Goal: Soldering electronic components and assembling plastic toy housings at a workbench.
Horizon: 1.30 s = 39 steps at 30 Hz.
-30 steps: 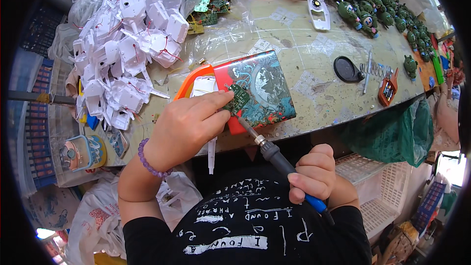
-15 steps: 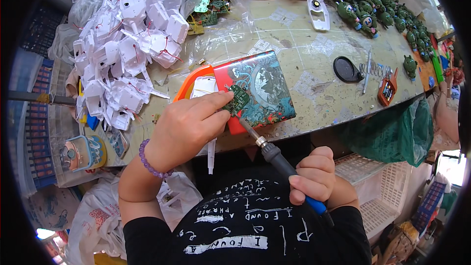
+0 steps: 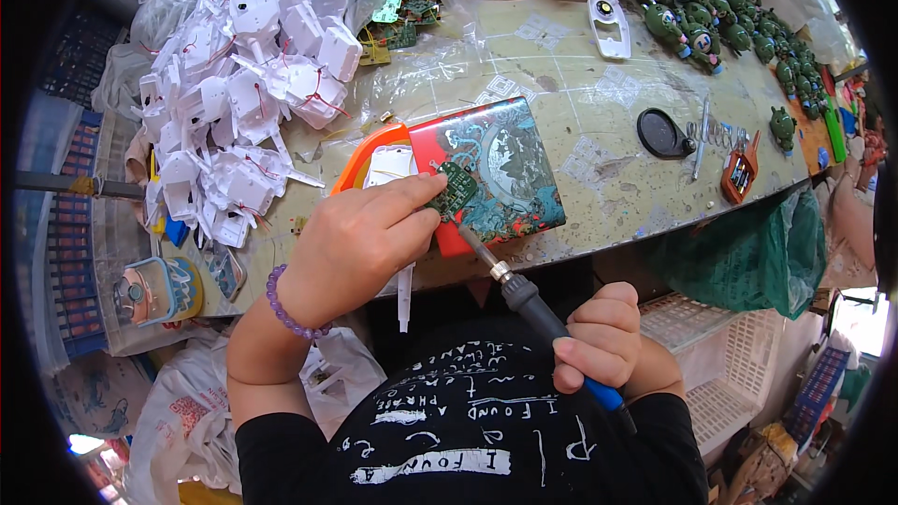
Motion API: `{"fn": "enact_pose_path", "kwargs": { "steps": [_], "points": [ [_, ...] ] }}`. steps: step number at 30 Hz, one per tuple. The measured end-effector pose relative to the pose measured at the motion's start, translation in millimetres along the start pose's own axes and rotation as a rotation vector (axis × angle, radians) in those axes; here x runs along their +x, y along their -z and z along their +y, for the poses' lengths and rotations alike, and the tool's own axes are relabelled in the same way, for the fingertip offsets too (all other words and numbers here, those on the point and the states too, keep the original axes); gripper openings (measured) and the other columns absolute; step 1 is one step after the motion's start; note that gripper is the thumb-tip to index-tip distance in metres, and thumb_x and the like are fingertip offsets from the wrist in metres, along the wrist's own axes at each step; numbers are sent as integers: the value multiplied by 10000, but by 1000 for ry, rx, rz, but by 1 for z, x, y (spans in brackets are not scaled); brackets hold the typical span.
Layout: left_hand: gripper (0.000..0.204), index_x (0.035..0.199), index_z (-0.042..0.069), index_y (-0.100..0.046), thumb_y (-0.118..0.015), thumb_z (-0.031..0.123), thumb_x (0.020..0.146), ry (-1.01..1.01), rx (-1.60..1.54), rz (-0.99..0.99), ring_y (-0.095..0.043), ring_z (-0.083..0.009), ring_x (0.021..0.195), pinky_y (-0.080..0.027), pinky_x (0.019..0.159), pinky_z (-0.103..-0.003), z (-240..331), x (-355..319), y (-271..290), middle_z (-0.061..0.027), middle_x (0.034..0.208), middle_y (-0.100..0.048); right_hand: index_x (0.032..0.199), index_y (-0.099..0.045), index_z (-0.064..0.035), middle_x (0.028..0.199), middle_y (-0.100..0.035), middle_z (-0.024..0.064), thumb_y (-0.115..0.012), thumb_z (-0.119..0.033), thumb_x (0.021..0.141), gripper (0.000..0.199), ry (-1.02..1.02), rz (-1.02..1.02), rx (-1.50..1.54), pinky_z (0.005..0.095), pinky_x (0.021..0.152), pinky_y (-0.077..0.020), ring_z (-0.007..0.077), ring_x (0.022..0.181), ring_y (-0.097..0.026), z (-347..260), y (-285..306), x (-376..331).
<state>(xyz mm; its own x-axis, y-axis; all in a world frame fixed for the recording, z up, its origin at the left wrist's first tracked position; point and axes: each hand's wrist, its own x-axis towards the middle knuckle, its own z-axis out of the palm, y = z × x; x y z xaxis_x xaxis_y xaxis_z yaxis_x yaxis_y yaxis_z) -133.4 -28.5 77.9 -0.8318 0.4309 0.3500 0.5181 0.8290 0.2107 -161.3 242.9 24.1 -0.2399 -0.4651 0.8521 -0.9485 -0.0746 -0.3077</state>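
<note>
My left hand [image 3: 360,224] is closed, fingertips pinching the edge of a small green circuit board [image 3: 456,191] over a red box with a teal picture [image 3: 510,154]. My right hand [image 3: 603,337] grips a soldering iron [image 3: 531,304] by its dark and blue handle. The iron's tip points up and left, at the board's lower edge; whether it touches is too fine to tell. Beneath my left hand is a white plastic housing [image 3: 391,163], partly hidden, beside an orange curved piece [image 3: 367,151].
White plastic housings with red wires [image 3: 248,98] are heaped at the left. Behind lies a clear bag of circuit boards [image 3: 402,23]. Rightward are a single white housing [image 3: 608,28], a black round stand [image 3: 662,133], an orange screwdriver set [image 3: 739,171] and many green figures [image 3: 702,14].
</note>
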Motion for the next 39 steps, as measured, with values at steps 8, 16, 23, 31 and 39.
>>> {"fn": "enact_pose_path", "kwargs": {
  "steps": [8,16,23,31,39],
  "points": [
    [184,840,55,-628,-739,71,694,8,4,-6,-688,-242,823,-543,628,-314,1,0,0,-98,1071,-679,970,-599,-79,732,-581,-5,-627,-320,910,250,-7,42,-13,300,577,-378,161,654,-550,-2,6,-8],
    [142,833,48,-618,-702,83,723,23,-14,-13,-674,-251,791,-539,653,-335,3,2,0,-100,1065,-671,857,-487,-50,784,-481,73,-452,-257,985,246,-391,517,-91,346,639,-403,208,692,-472,23,49,-12],
    [126,824,28,-611,-681,54,723,3,-28,40,-667,-254,768,-540,653,-336,5,5,1,-112,1041,-666,946,-605,30,745,-496,18,-501,-276,994,327,-635,1050,-532,213,613,-369,84,674,-462,70,174,2],
    [118,817,27,-610,-682,41,724,8,-23,41,-670,-243,777,-545,665,-331,5,2,0,-107,1035,-671,828,-649,9,679,-536,10,-566,-382,930,412,-931,738,-719,237,568,-359,84,613,-466,126,226,7],
    [119,829,25,-621,-683,46,731,41,-81,40,-673,-252,822,-551,702,-336,5,0,-2,-104,1039,-676,942,-634,1,664,-553,7,-590,-335,936,339,-1182,567,-332,249,495,-379,80,534,-478,159,171,-17]
  ]
}}
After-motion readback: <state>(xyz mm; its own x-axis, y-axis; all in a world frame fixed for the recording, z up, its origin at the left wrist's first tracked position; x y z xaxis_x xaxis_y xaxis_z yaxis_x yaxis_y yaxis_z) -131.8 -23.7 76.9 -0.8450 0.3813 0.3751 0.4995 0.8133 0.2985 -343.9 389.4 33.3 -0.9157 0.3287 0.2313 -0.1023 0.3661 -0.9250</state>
